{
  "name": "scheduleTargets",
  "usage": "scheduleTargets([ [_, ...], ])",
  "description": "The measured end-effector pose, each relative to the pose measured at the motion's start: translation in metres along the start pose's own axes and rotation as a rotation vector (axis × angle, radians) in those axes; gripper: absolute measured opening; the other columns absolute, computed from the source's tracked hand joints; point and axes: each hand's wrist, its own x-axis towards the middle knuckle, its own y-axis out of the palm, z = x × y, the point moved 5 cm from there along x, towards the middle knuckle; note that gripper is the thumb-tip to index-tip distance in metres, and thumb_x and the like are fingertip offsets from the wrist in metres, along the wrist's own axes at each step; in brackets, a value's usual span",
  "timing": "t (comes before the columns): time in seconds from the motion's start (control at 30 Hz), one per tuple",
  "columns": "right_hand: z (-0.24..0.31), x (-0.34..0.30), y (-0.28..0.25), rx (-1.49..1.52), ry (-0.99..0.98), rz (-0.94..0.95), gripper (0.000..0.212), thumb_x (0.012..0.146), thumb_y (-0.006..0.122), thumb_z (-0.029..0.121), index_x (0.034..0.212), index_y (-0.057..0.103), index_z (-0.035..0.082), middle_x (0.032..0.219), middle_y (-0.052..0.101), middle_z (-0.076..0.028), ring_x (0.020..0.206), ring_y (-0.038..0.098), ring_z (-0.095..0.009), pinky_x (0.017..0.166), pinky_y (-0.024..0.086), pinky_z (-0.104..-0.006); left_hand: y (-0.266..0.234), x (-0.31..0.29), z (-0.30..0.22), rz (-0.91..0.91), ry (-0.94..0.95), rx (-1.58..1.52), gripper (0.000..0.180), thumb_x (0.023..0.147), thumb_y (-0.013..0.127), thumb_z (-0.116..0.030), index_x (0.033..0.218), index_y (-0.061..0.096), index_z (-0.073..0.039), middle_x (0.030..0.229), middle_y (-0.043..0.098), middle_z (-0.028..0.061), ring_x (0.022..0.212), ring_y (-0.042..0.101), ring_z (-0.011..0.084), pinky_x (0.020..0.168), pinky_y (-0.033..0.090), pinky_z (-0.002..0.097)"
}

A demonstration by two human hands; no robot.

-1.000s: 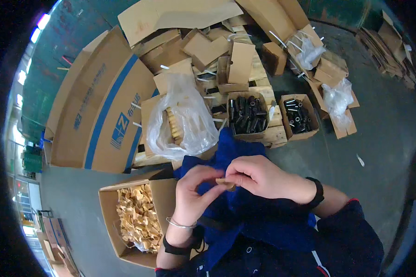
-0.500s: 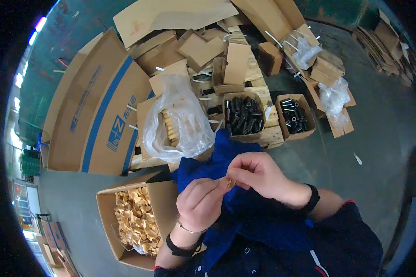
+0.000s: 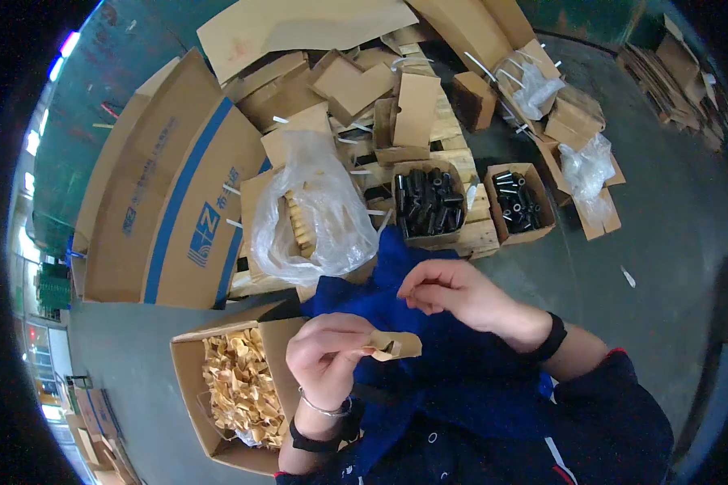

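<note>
My left hand (image 3: 329,356) pinches a small folded piece of brown paper (image 3: 398,346) between thumb and fingers, over the blue cloth on my lap. One end of the paper sticks out to the right, with a dark gap in its fold. Up and to the right, my right hand (image 3: 461,297) is apart from it, fingers curled and tips together; whether anything tiny is between them I cannot make out. Beside my left arm stands a cardboard box (image 3: 188,388) full of similar crumpled tan paper pieces (image 3: 239,376).
Ahead, an open plastic bag (image 3: 332,234) with tan pieces rests on a wooden pallet (image 3: 481,230). Two small boxes hold black cylindrical parts (image 3: 429,202) and more black tubes (image 3: 516,202). Large cardboard (image 3: 170,202) stands left; plastic wrap (image 3: 586,170) lies right.
My hands have separated. The left has drawn a little left and down with the paper, which now shows more fully; the right has let go of it.
</note>
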Motion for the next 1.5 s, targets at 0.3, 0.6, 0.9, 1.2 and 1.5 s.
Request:
scheduleTargets([
  [0.3, 0.003, -0.016, 0.032, 0.081, 0.127, 0.227, 0.019, 0.071, 0.063, 0.015, 0.082, 0.053, 0.001, 0.066, 0.048, -0.001, 0.061, 0.044, -0.008, 0.054, 0.034, -0.0197, 0.01, -0.012, 0.032, 0.048, -0.228, -0.318, 0.009, 0.069, 0.065, -0.005, 0.068, 0.057, -0.002, 0.073, 0.06, 0.0102, 0.068, 0.057, 0.0179, 0.061, 0.045, 0.0262],
  [0.6, 0.021, -0.018, 0.021, -1.06, -0.285, -0.055, 0.029, 0.069, 0.061, 0.032, 0.069, 0.048, 0.006, 0.066, 0.053, -0.009, 0.065, 0.055, -0.029, 0.054, 0.043, -0.0382, 0.018, -0.015, 0.035, 0.269, -0.446, 0.149, 0.021, 0.076, 0.059, -0.019, 0.083, 0.05, -0.001, 0.07, 0.052, 0.0087, 0.062, 0.051, 0.018, 0.058, 0.042, 0.0272],
  [0.9, 0.014, -0.017, 0.021, -1.306, -0.34, -0.045, 0.029, 0.068, 0.061, 0.032, 0.072, 0.046, 0.007, 0.066, 0.054, -0.008, 0.063, 0.057, -0.025, 0.053, 0.044, -0.0368, 0.026, -0.01, 0.029, 0.37, -0.51, 0.341, 0.018, 0.08, 0.046, -0.015, 0.07, 0.051, -0.001, 0.064, 0.05, 0.0171, 0.06, 0.051, 0.0338, 0.052, 0.039, 0.0374],
  [1.2, 0.006, -0.019, 0.016, -0.986, -0.334, -0.067, 0.027, 0.07, 0.062, 0.028, 0.07, 0.047, 0.005, 0.063, 0.052, -0.009, 0.057, 0.055, -0.026, 0.048, 0.043, -0.034, 0.029, -0.008, 0.036, 0.272, -0.549, 0.216, 0.021, 0.08, 0.041, -0.012, 0.066, 0.05, 0.0, 0.053, 0.045, 0.0086, 0.048, 0.045, 0.0195, 0.045, 0.034, 0.0307],
  [1.5, -0.01, -0.026, 0.03, 0.235, 0.146, 0.381, 0.029, 0.076, 0.054, 0.032, 0.077, 0.052, 0.003, 0.063, 0.05, -0.001, 0.053, 0.047, -0.011, 0.047, 0.037, -0.0226, 0.023, -0.016, 0.057, 0.107, -0.78, -0.245, 0.023, 0.082, 0.035, -0.012, 0.064, 0.045, -0.002, 0.053, 0.039, -0.0018, 0.048, 0.033, 0.0055, 0.042, 0.024, 0.0205],
])
